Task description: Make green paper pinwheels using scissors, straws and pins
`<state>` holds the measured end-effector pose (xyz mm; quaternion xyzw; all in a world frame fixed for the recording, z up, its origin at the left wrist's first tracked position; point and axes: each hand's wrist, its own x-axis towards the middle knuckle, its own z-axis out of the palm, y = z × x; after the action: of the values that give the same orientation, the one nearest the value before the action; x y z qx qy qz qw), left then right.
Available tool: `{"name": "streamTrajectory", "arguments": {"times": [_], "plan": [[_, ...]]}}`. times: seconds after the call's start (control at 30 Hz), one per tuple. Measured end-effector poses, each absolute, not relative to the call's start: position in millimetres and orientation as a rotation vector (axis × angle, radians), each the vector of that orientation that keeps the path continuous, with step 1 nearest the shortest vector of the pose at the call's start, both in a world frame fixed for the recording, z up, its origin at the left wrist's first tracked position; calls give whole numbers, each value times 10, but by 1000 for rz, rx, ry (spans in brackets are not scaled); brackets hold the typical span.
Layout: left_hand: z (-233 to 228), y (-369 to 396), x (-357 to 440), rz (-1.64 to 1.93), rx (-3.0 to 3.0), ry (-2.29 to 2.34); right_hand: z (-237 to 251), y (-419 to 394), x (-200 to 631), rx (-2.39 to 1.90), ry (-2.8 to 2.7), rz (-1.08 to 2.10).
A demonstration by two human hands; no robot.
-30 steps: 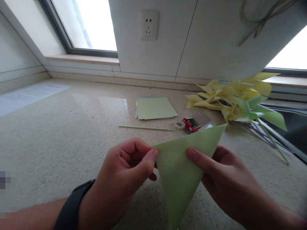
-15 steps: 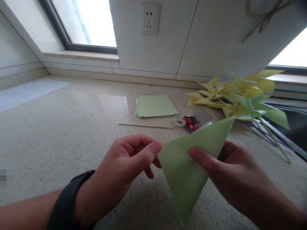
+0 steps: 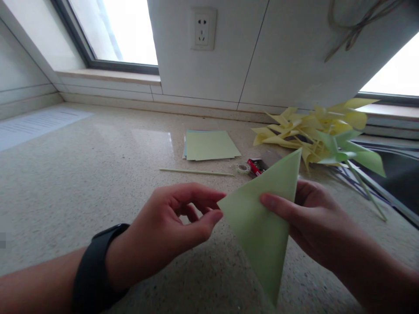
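A light green sheet of paper, folded into a triangle, is held up over the countertop. My right hand grips it from the right, thumb flat on the front face and fingers behind. At the paper's left corner is my left hand, its thumb and index fingertips parted around that corner. Whether those fingertips touch the paper, I cannot tell. A dark band circles my left wrist. Behind the hands lies a thin pale green stick, with a tape roll and a red box of small pins partly covered by the paper.
A stack of coloured paper lies near the wall. Several yellow paper pinwheels and a green pinwheel rest at the right, beside a dark sink. A printed sheet is at the far left.
The folded paper has turned, its upper tip swinging left and its lower tip right. My left thumb has dropped and parted from the index finger. The view has shifted slightly.
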<state>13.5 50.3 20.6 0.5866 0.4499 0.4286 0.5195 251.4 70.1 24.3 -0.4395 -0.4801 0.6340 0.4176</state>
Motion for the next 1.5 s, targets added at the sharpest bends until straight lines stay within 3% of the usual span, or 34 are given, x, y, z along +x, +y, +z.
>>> {"name": "streamTrajectory", "arguments": {"times": [0.7,1.0,1.2,1.5], "plan": [[121,512,92,1087,1450,1106,253,728,2621,-1171,-1254,1598],[122,568,101,804,1144,777,277,714,2585,-1161,-1333,1678],[100,548,136,692,1217,888,314,664,2510,-1147,-1399,1754],[33,539,155,812,1211,998,282,801,2552,-1321,-1455,1480]]}}
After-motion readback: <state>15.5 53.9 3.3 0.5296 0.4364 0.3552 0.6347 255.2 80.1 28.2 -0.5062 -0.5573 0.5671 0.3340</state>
